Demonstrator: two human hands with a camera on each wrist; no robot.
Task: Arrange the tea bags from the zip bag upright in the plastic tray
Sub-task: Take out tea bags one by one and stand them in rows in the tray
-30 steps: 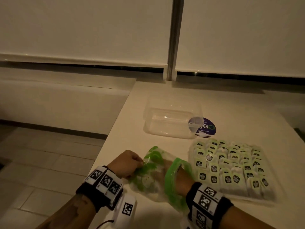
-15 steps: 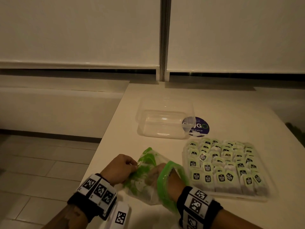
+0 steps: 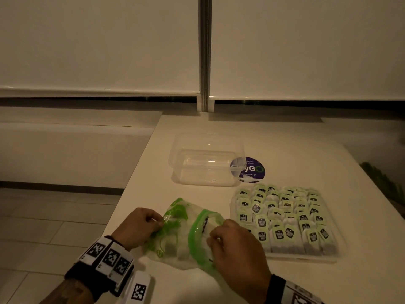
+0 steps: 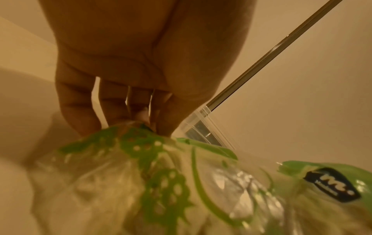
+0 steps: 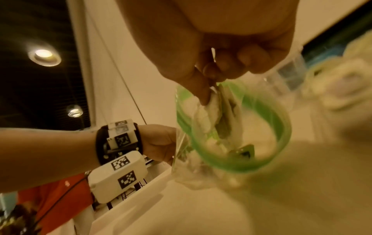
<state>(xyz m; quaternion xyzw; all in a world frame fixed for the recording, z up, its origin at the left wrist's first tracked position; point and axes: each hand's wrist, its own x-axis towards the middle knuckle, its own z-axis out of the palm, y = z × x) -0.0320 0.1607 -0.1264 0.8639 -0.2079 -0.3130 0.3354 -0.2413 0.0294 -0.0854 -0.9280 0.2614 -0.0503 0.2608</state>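
The left hand [image 3: 140, 227] pinches the limp zip bag [image 3: 179, 233] at 9 o'clock. The right hand [image 3: 236, 244] pinches a light, soft tea bag [image 5: 211, 114] at its top. Grip gently; its paper likely tears.

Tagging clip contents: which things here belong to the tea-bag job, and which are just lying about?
Job:
- zip bag, gripped by left hand
- tea bag, pinched by right hand
- tray of tea bags

Lying about:
- empty clear tub
- round sticker

Motion blur smears the tray [image 5: 340, 89] and zip bag [image 5: 231, 143] in the right wrist view.
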